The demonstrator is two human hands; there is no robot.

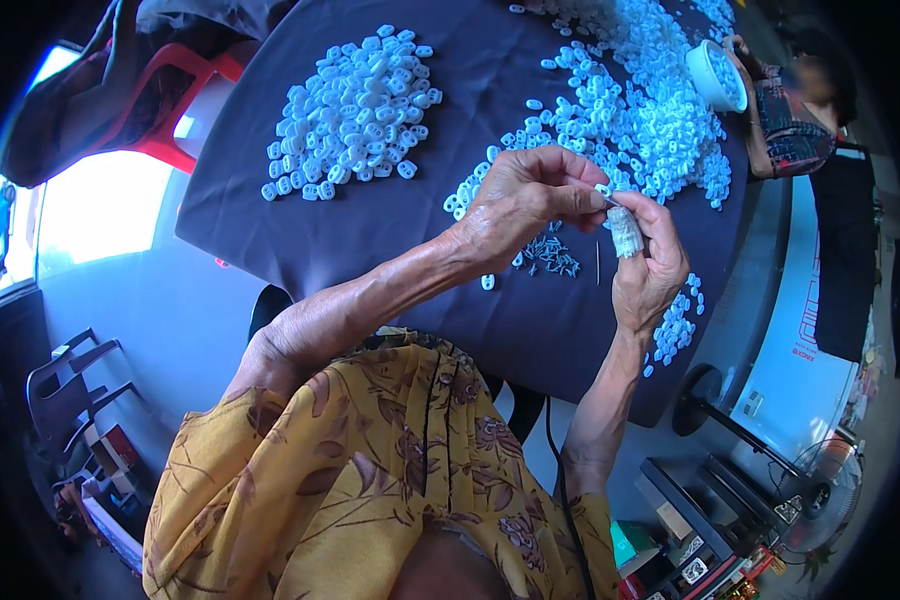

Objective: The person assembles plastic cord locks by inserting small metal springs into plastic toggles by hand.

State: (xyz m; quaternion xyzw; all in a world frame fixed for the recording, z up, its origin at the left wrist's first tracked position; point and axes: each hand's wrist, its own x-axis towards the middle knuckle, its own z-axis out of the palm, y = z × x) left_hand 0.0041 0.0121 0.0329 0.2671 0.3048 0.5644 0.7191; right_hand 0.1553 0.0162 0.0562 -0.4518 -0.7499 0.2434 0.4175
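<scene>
Above the dark table my two hands meet with fingertips pinched together. My left hand [530,197] is closed on a small white plastic piece [603,189]. My right hand [654,262] pinches a thin dark bit at that piece, too small to name; a whitish wrapping [625,232] covers one of its digits. Just below my fingers lie a heap of small dark screw-like pieces [553,254] and a thin metal rod [598,263]. A broad pile of white oval pieces with two holes [610,105] spreads beyond my hands. Near my right wrist sits a smaller group of white pieces [673,330].
Another heap of white pieces [355,115] lies at the table's far left. A white tub [717,76] tips over the right pile, beside a co-worker's arm [760,125]. A red chair [160,110] stands upper left, where another person sits; a fan [820,495] stands lower right.
</scene>
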